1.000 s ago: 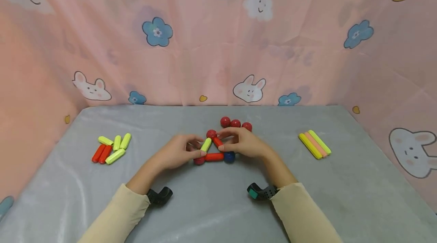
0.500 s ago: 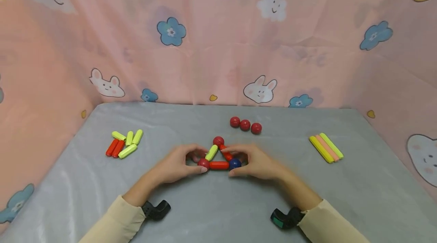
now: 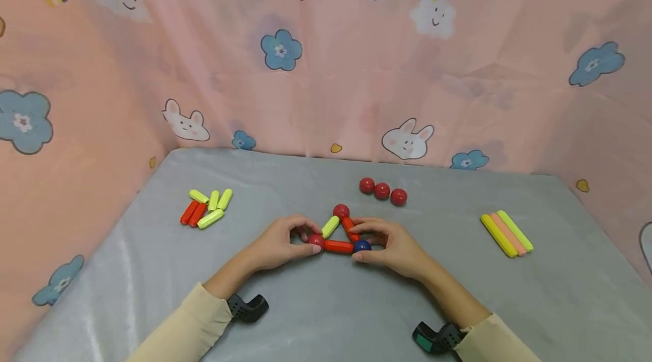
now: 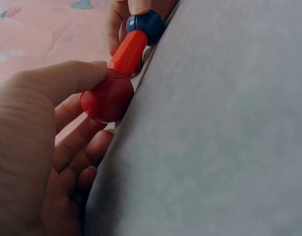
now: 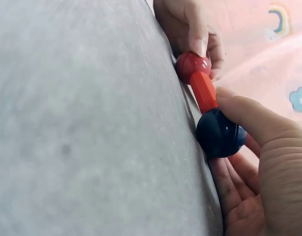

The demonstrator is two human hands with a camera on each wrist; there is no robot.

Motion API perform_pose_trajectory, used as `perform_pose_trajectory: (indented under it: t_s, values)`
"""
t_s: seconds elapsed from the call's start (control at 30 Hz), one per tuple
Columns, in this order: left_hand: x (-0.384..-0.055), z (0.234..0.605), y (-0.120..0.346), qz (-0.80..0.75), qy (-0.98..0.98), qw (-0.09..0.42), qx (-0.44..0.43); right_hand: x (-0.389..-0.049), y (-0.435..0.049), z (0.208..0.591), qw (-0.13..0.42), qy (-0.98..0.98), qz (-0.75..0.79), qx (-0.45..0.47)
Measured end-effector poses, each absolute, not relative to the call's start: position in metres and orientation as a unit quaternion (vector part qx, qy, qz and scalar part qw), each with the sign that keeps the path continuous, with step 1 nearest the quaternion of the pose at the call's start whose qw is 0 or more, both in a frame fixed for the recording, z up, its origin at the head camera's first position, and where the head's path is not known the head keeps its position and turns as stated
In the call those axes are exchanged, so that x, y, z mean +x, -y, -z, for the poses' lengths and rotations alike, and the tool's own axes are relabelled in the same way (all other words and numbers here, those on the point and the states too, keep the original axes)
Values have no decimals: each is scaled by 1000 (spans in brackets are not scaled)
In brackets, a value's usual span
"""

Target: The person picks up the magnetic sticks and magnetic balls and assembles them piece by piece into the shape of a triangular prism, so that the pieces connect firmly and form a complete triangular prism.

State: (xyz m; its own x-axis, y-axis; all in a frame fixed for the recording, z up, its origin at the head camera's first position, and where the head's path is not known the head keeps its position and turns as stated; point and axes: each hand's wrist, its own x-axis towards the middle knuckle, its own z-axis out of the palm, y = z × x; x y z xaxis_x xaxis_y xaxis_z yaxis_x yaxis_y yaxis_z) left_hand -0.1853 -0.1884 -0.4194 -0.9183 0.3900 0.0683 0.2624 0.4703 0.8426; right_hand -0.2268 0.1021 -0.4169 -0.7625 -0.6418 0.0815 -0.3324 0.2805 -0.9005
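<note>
A triangle of rods and balls lies on the grey table between both hands. Its corners are a red ball point(image 3: 341, 211) at the far end, another red ball point(image 4: 107, 101) at near left and a blue ball point(image 5: 219, 135) at near right. A red rod point(image 3: 338, 246) joins the near two, a yellow-green rod point(image 3: 330, 227) forms the left side, and a second red rod point(image 3: 350, 228) the right. My left hand point(image 3: 285, 241) pinches the near-left red ball between thumb and fingers. With thumb and fingers, my right hand point(image 3: 399, 248) holds the blue ball, partly covering it.
Three loose red balls point(image 3: 382, 191) sit in a row behind the triangle. To the left lies a group of short yellow-green rods point(image 3: 210, 219) and two red rods point(image 3: 193, 213). Three longer sticks point(image 3: 506, 233), yellow, peach and yellow-green, lie side by side at right.
My right hand has come down from the far red ball and right-side rod to the blue ball. The left hand stays at the near-left red ball. The head view has turned left.
</note>
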Motion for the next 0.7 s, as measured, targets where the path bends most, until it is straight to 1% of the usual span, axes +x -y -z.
perform_pose_trajectory:
  t_s: [0.3,0.53,0.57,0.7]
  values:
    - [-189,420,185,-481,-852,64,195,-227,-105,415,142,-797,501,-305]
    - [-194,416,186,-475,-854,59,202,-231,-106,413,123,-808,487,-308]
    - [-194,415,188,-471,-855,64,208,-231,-105,414,123,-807,487,-311]
    - [-189,398,202,-446,-861,119,213,-228,-106,418,134,-799,495,-314]
